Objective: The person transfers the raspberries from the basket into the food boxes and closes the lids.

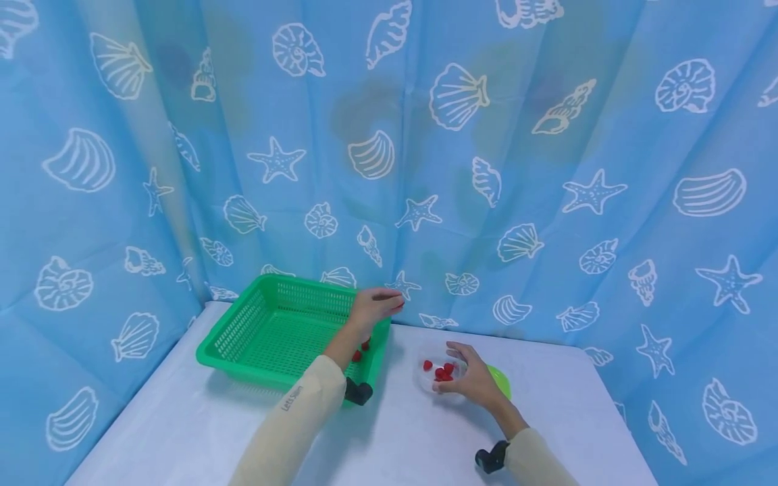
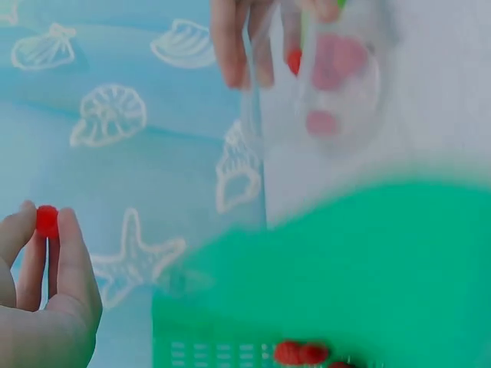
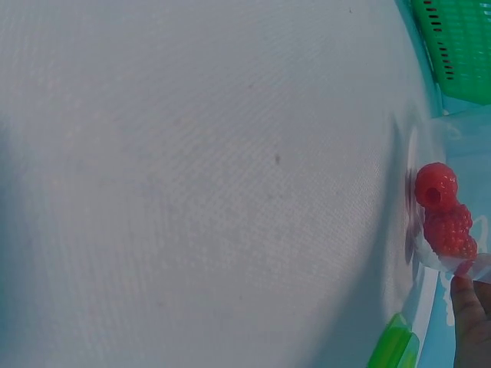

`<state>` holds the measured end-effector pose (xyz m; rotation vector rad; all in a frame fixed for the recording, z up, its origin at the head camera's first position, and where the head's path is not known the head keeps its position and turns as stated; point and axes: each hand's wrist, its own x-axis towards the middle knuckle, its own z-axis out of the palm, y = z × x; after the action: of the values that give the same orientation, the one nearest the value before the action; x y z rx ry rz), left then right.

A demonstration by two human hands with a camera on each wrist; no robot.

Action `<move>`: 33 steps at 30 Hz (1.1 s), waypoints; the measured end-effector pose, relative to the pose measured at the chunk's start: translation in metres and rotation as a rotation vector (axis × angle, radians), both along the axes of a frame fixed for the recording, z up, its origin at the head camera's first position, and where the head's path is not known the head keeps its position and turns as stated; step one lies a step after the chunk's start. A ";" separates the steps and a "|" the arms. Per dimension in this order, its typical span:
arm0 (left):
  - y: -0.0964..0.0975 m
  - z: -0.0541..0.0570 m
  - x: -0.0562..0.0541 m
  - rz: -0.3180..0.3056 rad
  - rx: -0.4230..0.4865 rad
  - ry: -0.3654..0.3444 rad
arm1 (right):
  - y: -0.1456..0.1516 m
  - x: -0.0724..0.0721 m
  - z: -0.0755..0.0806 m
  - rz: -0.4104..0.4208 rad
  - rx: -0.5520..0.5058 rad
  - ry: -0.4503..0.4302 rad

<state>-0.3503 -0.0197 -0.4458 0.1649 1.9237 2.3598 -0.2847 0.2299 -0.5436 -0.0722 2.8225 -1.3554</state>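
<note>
My left hand is raised above the right end of the green basket. Between its thumb and fingertips it pinches a single raspberry. Several more raspberries lie along the basket's right side, partly behind the forearm. On the table to the right, my right hand grips a clear plastic container by its sides, thumb near and fingers far. Several red raspberries sit in the bottom of that container.
A bright green lid lies just beyond the right hand, partly hidden by it. The white table ends at a blue curtain printed with white shells and starfish, close behind the basket.
</note>
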 end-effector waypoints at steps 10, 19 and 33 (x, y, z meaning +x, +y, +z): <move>0.025 -0.012 0.016 0.017 -0.245 0.003 | 0.000 0.001 0.000 0.013 -0.001 -0.005; 0.050 -0.026 0.039 0.116 -0.504 0.198 | 0.001 -0.001 -0.003 0.003 0.004 -0.005; 0.072 -0.064 0.057 0.155 -0.611 0.248 | 0.002 -0.002 -0.005 0.009 -0.007 0.002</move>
<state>-0.2933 0.0525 -0.5094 0.2745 2.7609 1.7740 -0.2868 0.2317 -0.5481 -0.0867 2.8157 -1.3647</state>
